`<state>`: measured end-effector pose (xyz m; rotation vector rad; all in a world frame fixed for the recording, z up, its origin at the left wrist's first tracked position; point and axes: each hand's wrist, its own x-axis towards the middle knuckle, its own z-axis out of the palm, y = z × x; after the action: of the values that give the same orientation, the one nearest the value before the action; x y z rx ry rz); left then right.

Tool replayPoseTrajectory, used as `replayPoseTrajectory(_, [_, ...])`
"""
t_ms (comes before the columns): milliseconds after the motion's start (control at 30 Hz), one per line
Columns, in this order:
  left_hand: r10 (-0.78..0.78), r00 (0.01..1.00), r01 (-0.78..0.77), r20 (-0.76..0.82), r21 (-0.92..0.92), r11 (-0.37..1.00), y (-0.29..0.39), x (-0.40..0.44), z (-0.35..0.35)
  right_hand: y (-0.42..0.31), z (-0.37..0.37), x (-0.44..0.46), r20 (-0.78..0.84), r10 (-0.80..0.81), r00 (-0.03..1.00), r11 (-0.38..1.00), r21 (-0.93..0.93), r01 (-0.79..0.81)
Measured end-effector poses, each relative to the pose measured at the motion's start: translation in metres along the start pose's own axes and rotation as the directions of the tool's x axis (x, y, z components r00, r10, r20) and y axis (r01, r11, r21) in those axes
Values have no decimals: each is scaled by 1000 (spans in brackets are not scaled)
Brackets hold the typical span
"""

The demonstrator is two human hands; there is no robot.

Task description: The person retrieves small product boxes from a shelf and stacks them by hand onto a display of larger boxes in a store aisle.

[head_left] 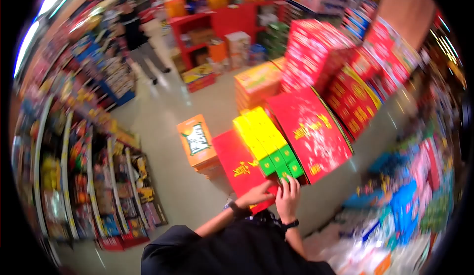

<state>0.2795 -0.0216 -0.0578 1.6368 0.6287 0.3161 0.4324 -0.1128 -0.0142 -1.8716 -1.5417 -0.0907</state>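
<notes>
Several small green boxes [281, 157] stand packed in rows, with yellow boxes [259, 131] lined up behind them. My right hand [288, 193] reaches to the nearest green box, fingers stretched out and tips against its near side. Just to its left, my left hand [259, 194] extends its fingers over the near end of a red carton [236, 162] with gold lettering, its fingertips close to my right hand. Whether anything small lies between the hands is hidden. A larger red carton [311, 131] adjoins the boxes on the right.
An orange carton [196, 139] stands on the floor left of the red one. Stacked orange cartons [256, 82] and red cartons [316, 52] rise behind. Shelves [94, 176] line the left, and bagged goods [390, 215] fill the right. A person [136, 35] stands in the far aisle.
</notes>
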Motion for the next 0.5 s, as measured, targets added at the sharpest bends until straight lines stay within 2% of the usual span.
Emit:
replayPoseTrajectory(33, [64, 996, -61, -55, 54, 997, -15, -3, 9, 6, -1, -4, 16, -27, 999, 999, 22, 27])
replayPoseTrajectory(100, [-169, 981, 167, -97, -23, 986, 5, -21, 19, 9, -10, -10, 42, -100, 994, 993, 75, 97])
replayPoseTrajectory(133, [-90, 983, 108, -160, 109, 988, -2, -27, 26, 13, -14, -13, 71, -147, 987, 983, 122, 138])
replayPoseTrajectory(233, [-170, 936, 144, -309, -107, 984, -17, -53, 56, 17, -22, -25, 166, -274, 947, 944, 235, 232])
replayPoseTrajectory(333, [-227, 891, 170, -394, -174, 970, -23, -82, 80, 15, -23, -33, 224, -379, 898, 903, 301, 306])
replayPoseTrajectory(433, [-198, 845, 119, -497, -186, 975, -25, -107, 96, 7, -19, -39, 247, -475, 845, 853, 367, 372])
replayPoseTrajectory(467, [-278, 823, 179, -495, -239, 954, -19, -118, 98, 0, -19, -41, 254, -505, 825, 833, 394, 389])
replayPoseTrajectory(500, [-266, 811, 160, -522, -240, 958, -22, -128, 100, -8, -18, -45, 261, -535, 804, 812, 422, 403])
